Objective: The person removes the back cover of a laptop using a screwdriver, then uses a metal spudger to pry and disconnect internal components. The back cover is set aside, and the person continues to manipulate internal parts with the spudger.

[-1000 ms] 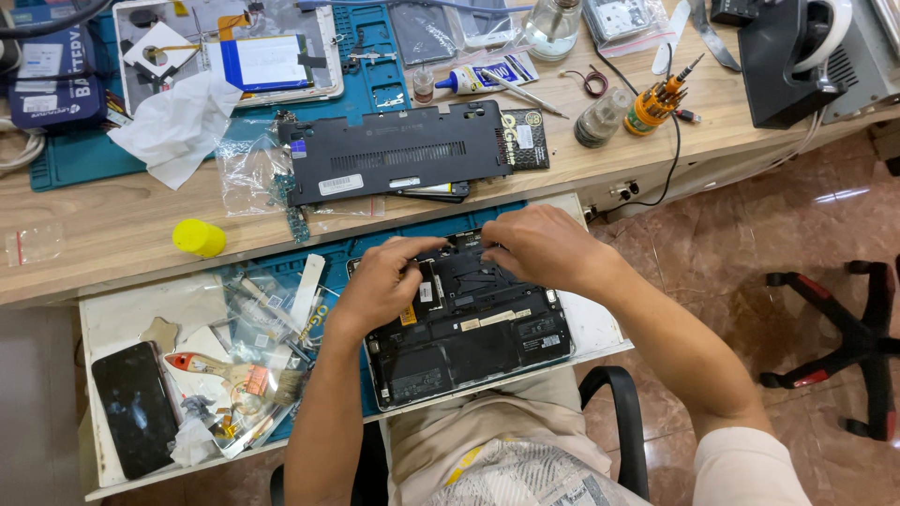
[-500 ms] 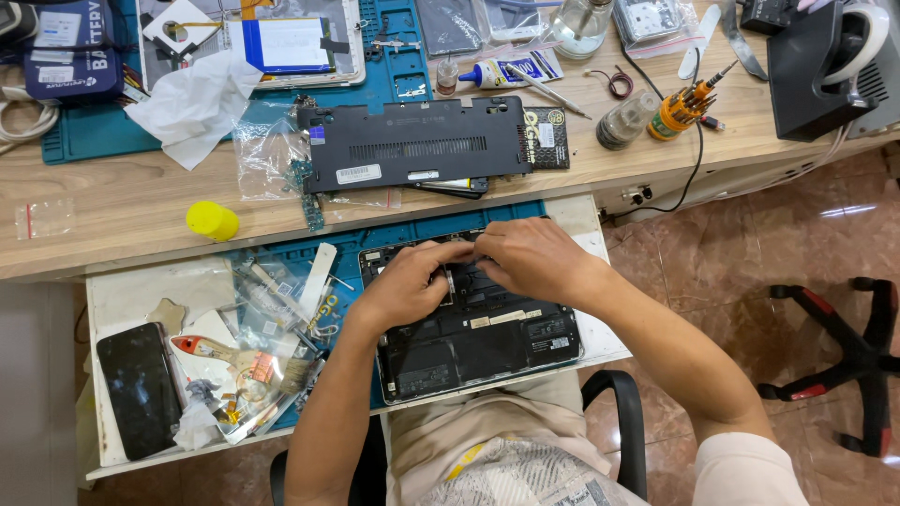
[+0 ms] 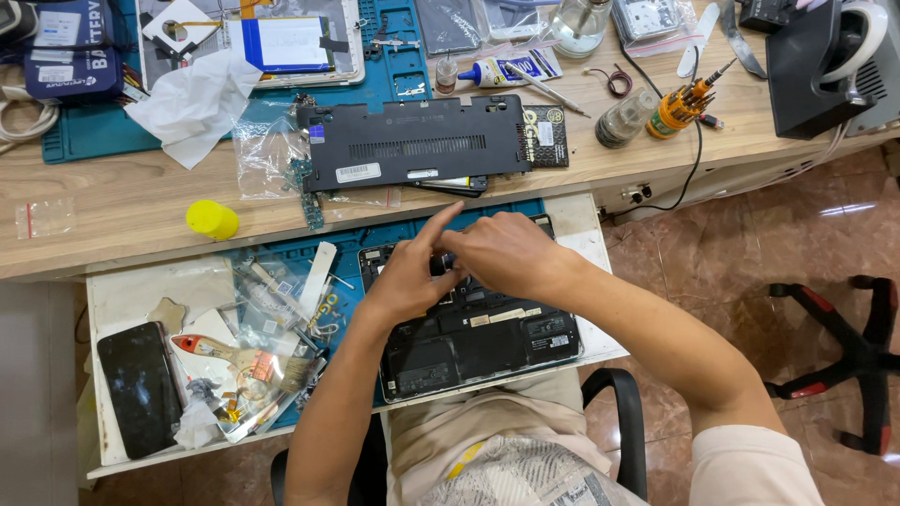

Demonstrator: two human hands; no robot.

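both hands [image 3: 469, 262] over opened laptop [image 3: 478, 337], black bottom cover [image 3: 412, 142] beyond

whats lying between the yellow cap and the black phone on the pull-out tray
In the head view, between the yellow cap and the black phone lie the wooden desk edge, bare white tray and a small tan scrap.

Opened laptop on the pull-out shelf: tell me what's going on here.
A seated person has both hands on the opened laptop, which lies bottom-up with its insides exposed. The left hand and right hand meet over its upper edge, fingers pinched at something too small to make out. The removed black bottom cover lies on the wooden desk above. A black phone and brush lie to the left.
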